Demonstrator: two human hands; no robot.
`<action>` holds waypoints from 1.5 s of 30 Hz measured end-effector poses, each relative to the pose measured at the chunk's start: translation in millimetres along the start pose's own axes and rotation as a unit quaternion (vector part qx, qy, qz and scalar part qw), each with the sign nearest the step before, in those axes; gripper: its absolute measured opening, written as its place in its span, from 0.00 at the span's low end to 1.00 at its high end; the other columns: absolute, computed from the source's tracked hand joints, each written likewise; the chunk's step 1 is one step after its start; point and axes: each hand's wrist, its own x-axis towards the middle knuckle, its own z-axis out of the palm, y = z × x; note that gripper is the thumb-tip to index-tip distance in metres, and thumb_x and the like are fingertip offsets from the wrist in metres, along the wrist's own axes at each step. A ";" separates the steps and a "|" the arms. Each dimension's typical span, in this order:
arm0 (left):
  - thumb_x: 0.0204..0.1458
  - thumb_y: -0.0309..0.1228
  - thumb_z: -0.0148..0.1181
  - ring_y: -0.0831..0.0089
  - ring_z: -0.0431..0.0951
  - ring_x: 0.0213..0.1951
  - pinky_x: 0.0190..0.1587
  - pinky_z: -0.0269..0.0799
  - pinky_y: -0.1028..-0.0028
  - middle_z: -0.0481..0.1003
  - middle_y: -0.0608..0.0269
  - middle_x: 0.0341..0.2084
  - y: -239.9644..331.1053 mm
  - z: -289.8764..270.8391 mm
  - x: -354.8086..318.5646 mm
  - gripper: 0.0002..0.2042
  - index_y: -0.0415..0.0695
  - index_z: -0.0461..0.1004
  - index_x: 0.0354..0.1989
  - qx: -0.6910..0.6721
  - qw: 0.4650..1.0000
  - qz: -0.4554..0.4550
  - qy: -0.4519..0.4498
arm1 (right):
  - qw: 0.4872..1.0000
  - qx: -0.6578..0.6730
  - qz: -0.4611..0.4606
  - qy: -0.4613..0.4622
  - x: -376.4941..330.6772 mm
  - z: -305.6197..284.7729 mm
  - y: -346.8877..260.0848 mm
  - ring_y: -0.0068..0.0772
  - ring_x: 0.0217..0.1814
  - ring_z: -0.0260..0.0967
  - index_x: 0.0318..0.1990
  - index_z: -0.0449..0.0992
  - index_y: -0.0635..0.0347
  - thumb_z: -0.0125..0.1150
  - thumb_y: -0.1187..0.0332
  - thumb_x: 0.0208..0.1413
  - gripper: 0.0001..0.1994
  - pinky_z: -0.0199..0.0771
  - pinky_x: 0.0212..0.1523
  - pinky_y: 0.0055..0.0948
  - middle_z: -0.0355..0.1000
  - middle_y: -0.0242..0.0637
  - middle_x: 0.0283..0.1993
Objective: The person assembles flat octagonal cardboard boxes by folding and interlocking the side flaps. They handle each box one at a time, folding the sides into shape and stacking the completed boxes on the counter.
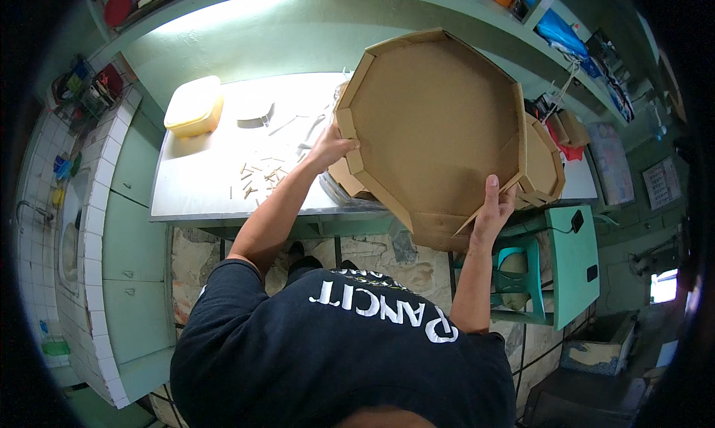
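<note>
Both of my hands hold up a large octagonal cardboard tray [438, 119], its brown inner face toward me and its low folded walls standing around the rim. My left hand [333, 148] is closed on the tray's left wall. At the lower right edge, my right hand [493, 208] grips it with the thumb on the inner side; the other fingers are mostly hidden behind. The tray is tilted above the table and has a flap at its near edge. Another cardboard tray [545, 164] shows partly behind it at the right. Small tan sticks [261, 176] lie scattered on the white table [195, 182] near my left forearm.
A yellow lidded container [195, 106] stands at the table's back left, beside a white object [255, 109]. A shelf [477, 15] runs overhead. To the right are a green table [575, 257] and a teal chair [521, 275]; a tiled sink counter [95, 227] is at the left.
</note>
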 end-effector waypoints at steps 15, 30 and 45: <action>0.65 0.42 0.44 0.77 0.75 0.28 0.31 0.74 0.72 0.75 0.63 0.29 -29.6 -10.4 9.5 0.18 0.38 0.73 0.42 -0.340 0.918 -0.198 0.046 | 0.960 0.052 0.257 0.099 3.4 -14.1 103.1 0.29 0.42 0.71 0.46 0.71 0.61 0.63 0.57 0.56 0.18 0.75 0.42 0.28 0.71 0.36 0.43; 0.56 0.47 0.55 0.50 0.79 0.30 0.38 0.73 0.60 0.79 0.48 0.23 -136.8 -88.2 15.1 0.19 0.42 0.79 0.32 0.339 0.911 -0.088 0.216 | 0.957 0.051 0.275 0.077 -0.1 -4.0 144.7 0.35 0.57 0.64 0.53 0.69 0.64 0.60 0.60 0.59 0.20 0.63 0.59 0.34 0.64 0.43 0.57; 0.50 0.35 0.63 0.65 0.75 0.48 0.63 0.61 0.56 0.79 0.65 0.36 -35.3 -2.0 -26.8 0.06 0.48 0.80 0.33 0.290 0.884 0.315 -0.189 | 0.819 -0.384 -0.127 -0.406 18.1 -28.5 161.0 0.43 0.63 0.62 0.45 0.78 0.50 0.62 0.64 0.53 0.11 0.44 0.71 0.50 0.72 0.32 0.44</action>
